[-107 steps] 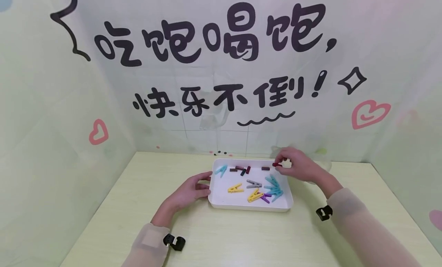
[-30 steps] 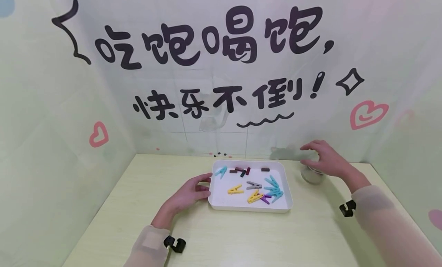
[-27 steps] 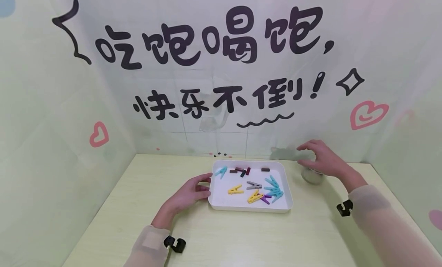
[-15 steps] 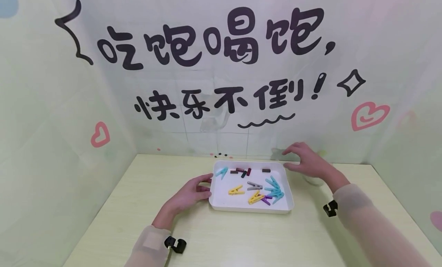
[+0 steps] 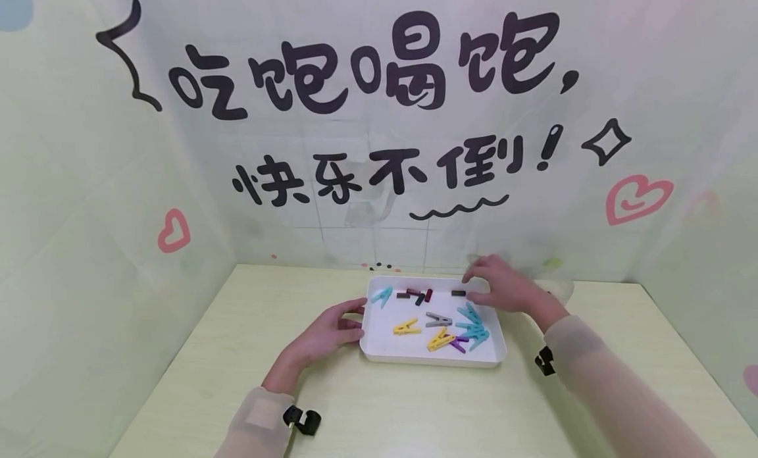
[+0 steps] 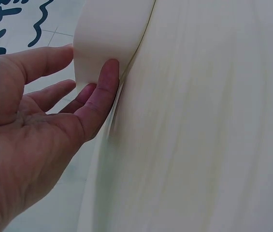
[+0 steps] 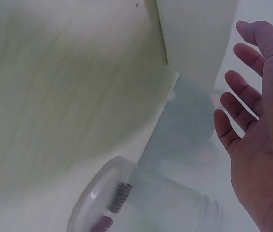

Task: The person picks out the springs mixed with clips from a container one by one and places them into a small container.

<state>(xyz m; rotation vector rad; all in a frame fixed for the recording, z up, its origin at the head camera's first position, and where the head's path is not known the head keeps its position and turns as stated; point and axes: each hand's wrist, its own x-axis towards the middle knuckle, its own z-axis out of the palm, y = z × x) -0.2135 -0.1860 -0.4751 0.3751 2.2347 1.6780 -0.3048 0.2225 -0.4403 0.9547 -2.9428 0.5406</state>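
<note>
Left hand (image 5: pixel 330 329): fingers loose, touching the left side of the white tray (image 5: pixel 426 360).
Right hand (image 5: pixel 505 289): fingers wide, over the tray's back right corner.
Dark roll (image 5: pixel 458 293): in the tray, just beside the right fingers.
Clear jar (image 7: pixel 170 200): on the desk (image 5: pixel 408 408), 2 rolls (image 7: pixel 120 197) showing inside.

A bare left hand (image 6: pixel 44 116) palm toward the camera, fingers spread, fingertips at the rounded outer side of a white tray (image 6: pixel 112 34), pale wood-grained tabletop (image 6: pixel 199 121) alongside, dark lettering (image 6: pixel 8 12) and a wavy line (image 6: pixel 43 24) on the backdrop (image 6: pixel 64 14) at upper left.
</note>
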